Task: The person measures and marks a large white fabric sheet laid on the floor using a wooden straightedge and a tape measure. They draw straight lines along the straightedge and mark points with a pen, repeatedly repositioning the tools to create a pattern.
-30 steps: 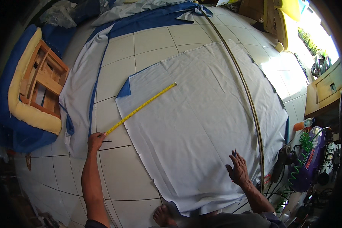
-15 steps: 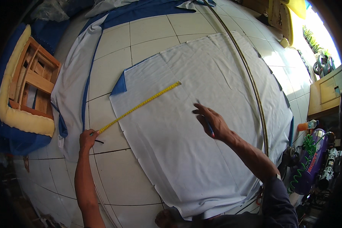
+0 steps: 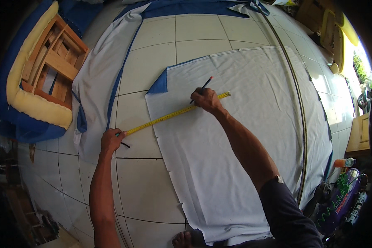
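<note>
A large white cloth (image 3: pixel 239 153) with a blue underside is spread on the floor, its upper left corner folded back to show the blue. My left hand (image 3: pixel 110 141) is closed around the near end of a yellow tape measure (image 3: pixel 163 118), just left of the cloth. The extended blade slants up to the right across the cloth, its tip lying on the white fabric. My right hand (image 3: pixel 208 100) rests over the tape near that tip and grips a dark pencil (image 3: pixel 207 82) whose red end points upward. The pencil's lower end is by the cloth, above the tape.
Left stands an upturned wooden frame (image 3: pixel 62 66) with cream padding and blue cover. Beside it lies more white-and-blue fabric (image 3: pixel 97 78). A long thin strip (image 3: pixel 298 95) crosses the cloth's right side. At lower right is a purple cylinder (image 3: pixel 341 198) with a green coiled hose.
My right hand has moved left and up on the cloth, onto the tape, with the pencil now upright in it. My left hand still holds the tape. The whole view has shifted.
</note>
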A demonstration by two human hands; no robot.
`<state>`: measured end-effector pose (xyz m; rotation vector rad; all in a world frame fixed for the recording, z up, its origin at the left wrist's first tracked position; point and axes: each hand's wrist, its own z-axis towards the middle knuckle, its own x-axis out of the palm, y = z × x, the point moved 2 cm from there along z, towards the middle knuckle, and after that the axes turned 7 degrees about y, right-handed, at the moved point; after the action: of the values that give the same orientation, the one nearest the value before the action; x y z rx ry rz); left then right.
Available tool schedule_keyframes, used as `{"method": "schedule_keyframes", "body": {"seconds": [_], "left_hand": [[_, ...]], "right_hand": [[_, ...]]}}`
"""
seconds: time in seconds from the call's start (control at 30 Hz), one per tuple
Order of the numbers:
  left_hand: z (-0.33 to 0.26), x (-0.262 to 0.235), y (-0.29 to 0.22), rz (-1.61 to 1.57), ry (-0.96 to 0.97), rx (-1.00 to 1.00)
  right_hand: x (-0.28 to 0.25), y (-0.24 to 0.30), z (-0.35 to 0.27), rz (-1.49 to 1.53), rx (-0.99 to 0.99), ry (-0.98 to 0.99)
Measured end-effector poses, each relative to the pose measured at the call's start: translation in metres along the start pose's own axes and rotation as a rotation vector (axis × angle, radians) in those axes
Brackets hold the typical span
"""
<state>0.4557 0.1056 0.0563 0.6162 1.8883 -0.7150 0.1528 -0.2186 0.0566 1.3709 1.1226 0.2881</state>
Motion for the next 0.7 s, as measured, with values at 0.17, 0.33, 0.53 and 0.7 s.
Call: {"method": "schedule_keyframes", "body": {"seconds": [0.17, 0.33, 0.53, 0.7], "left_hand": [[0.001, 0.003, 0.004, -0.002, 0.005, -0.021], [0.002, 0.002, 0.003, -0.008, 0.002, 0.016], [-0.001, 0.003, 0.002, 0.012, 0.001, -0.002], [-0.001, 0.004, 0.001, 0.004, -0.021, -0.008]], "right_hand": [[0.002, -0.013, 0.005, -0.032, -0.005, -0.025], [0.007, -0.024, 0.01, -0.396, -0.341, -0.056], [0.012, -0.042, 0.022, -0.551, -0.573, -0.079], [0.012, -0.027, 0.014, -0.475, -0.38, -0.005]]}}
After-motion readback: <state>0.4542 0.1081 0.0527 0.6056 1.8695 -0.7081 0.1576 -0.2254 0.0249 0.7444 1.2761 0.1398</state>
